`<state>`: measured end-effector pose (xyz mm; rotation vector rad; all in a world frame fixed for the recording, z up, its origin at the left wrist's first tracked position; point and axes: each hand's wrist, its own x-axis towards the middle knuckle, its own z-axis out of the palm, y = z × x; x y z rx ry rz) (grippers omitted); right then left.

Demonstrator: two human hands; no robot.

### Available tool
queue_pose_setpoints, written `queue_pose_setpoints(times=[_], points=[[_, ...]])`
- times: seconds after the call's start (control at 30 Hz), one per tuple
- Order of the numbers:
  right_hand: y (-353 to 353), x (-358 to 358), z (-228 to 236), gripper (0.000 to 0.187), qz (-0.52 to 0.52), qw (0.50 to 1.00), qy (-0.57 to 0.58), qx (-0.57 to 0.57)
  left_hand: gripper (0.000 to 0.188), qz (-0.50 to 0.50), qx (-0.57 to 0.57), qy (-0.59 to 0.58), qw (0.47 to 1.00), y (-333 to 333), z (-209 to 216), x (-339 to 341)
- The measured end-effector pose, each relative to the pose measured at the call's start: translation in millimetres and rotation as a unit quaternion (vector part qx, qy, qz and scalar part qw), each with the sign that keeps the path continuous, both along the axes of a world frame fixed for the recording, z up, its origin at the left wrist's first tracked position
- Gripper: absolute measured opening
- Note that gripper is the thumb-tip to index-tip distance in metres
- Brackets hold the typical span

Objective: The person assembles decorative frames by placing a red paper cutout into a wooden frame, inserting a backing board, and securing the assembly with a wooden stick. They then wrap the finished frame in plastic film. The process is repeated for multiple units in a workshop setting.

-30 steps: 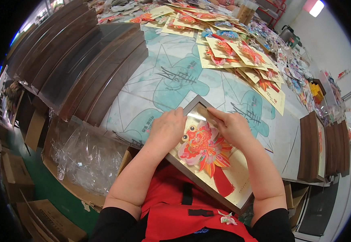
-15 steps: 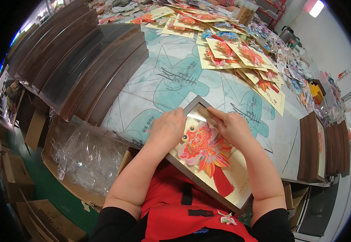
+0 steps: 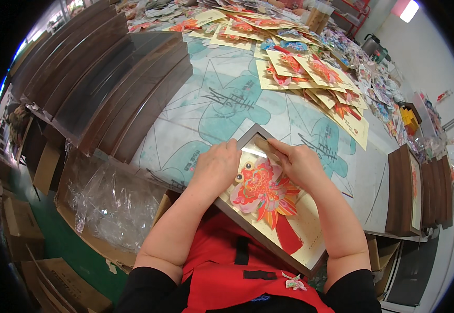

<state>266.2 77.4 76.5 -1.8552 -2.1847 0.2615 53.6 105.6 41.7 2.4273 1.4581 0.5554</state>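
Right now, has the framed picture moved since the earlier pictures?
No, the framed picture shows no visible shift either way against the printed table cover.

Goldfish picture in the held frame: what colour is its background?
Background: pale cream-yellow; the head view shows it best.

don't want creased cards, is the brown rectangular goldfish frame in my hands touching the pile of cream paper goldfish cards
Apart: the head view shows white-and-teal table covering between frame and cards.
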Motion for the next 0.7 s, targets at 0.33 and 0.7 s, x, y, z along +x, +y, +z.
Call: queue_pose_setpoints(times=[0.33, 0.7], points=[[0.3, 2.8, 1.8, 0.03, 0.009, 1.0, 0.003, -0.013, 0.022, 0.003, -0.003, 0.005, 1.0, 0.0, 0.3, 0.5], [0.3, 5.4, -2.4, 0.031, 0.006, 1.0, 0.014, 0.002, 0.02, 0.002, 0.002, 0.011, 1.0, -1.1, 3.4, 1.4]])
